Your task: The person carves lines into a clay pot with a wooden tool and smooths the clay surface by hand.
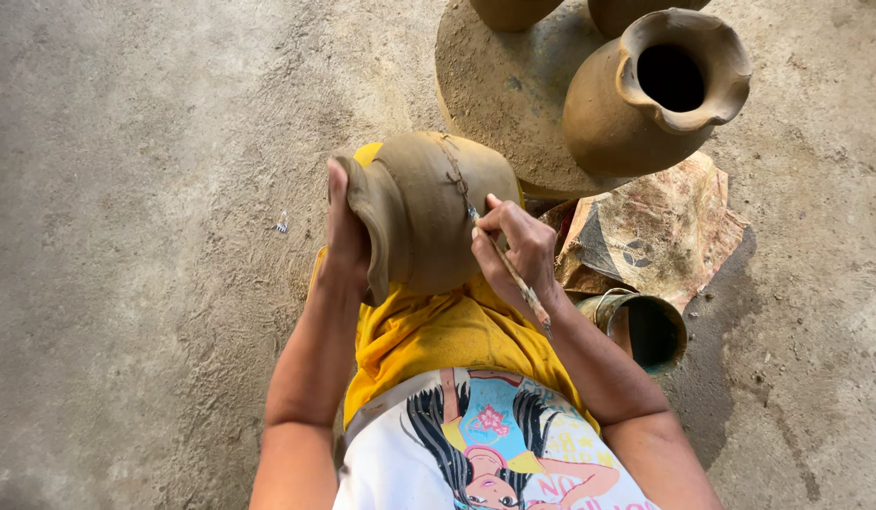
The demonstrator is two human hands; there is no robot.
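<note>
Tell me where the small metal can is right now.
In the head view, the small round metal can stands on the ground at the person's right, just below the crumpled paper sheet and beside the right forearm, near the right hand.

Unfired brown clay pot [424, 212], lying on its side on yellow cloth, flared rim against the left hand [345, 236]. Thin stick tool [509, 264], gripped in the right hand [518, 250], tip touching the pot's incised band.

Floor [154, 189]: bare packed earth/concrete, grey-brown, gritty, w/ darker damp patch [721, 378] at right. Round low slab [504, 85] top centre, dusty. Crumpled printed sheet [665, 236] beside it. Light: even daylight, soft shadows. No walls in view.
</note>
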